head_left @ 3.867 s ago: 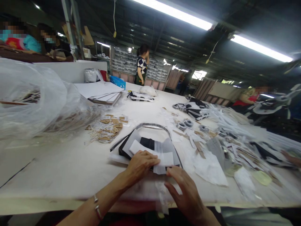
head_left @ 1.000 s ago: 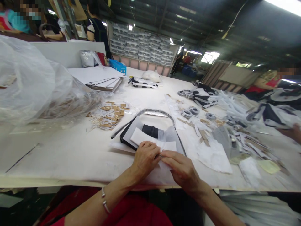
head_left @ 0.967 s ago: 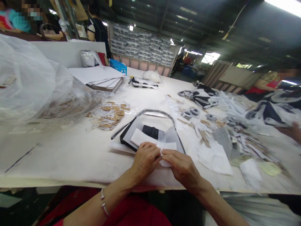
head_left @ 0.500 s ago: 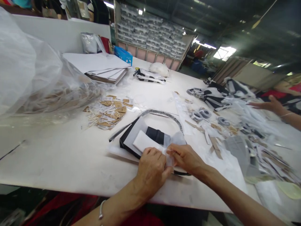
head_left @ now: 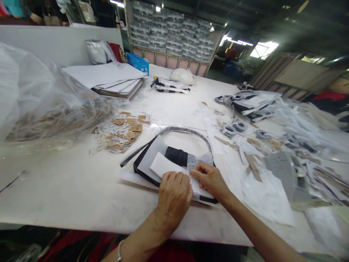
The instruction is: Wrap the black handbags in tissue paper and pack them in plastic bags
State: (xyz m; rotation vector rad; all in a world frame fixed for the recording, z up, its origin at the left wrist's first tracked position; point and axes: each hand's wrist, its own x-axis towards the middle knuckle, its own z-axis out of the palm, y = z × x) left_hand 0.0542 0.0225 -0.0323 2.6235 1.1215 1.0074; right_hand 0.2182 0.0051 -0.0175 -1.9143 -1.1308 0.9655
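Note:
A black handbag lies flat on the table in front of me, its wrapped strap looping out on the far side. A folded white foam sheet and thin translucent sheeting cover much of it. With fingers curled down, my left hand grips the near edge of the foam sheet. Close beside it, my right hand is closed in a pinch on the same white sheet's right end. The fingertips of both hands partly hide what they hold.
Tags with strings lie heaped to the left, near a large clear plastic bag. White boards and a blue box stand behind. Rolls, scraps and wrapped black items crowd the right side.
The view has shifted a little. My right hand has moved slightly, and the translucent piece between my hands now lies lower. Another person's hand at the right has left the view.

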